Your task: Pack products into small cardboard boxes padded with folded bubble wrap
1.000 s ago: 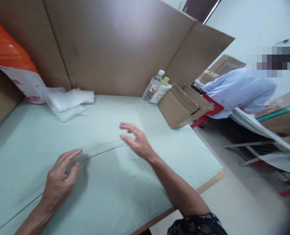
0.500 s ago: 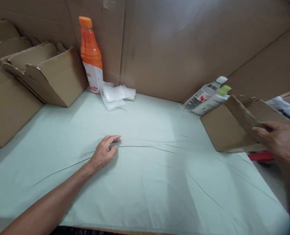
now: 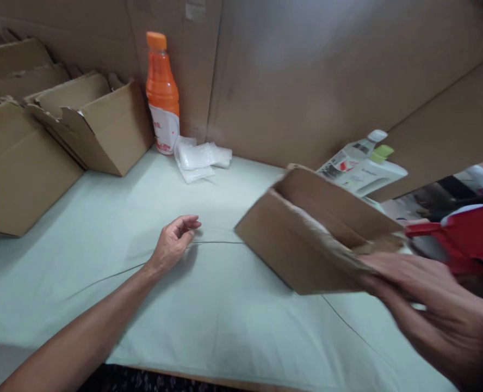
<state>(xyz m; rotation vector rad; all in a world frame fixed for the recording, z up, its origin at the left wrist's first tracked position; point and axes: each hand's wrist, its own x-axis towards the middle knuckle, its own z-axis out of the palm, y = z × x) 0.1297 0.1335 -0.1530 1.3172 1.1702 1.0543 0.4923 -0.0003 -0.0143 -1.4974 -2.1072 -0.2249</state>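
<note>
My right hand (image 3: pixel 416 299) grips the near rim of an open-topped cardboard box (image 3: pixel 302 245), fingers closed on its edge. The box is tilted over the right half of the table; what is inside it cannot be made out. My left hand (image 3: pixel 174 242) is at the middle of the pale green tablecloth (image 3: pixel 233 321), fingers loosely curled and apart from the thumb, holding nothing. It lies to the left of the box, with a gap between them.
Open cardboard boxes (image 3: pixel 29 163) stand at the left. Against the cardboard wall are an orange bottle (image 3: pixel 162 92) and folded bubble wrap (image 3: pixel 200 158). A clear bottle (image 3: pixel 351 155) and a white bottle with a green cap (image 3: pixel 367 174) stand behind the held box. A red object (image 3: pixel 470 234) is at right.
My right hand has brought the cardboard box from the table's right edge leftward and nearer, turning it. My left hand has lifted slightly and stays near the same spot.
</note>
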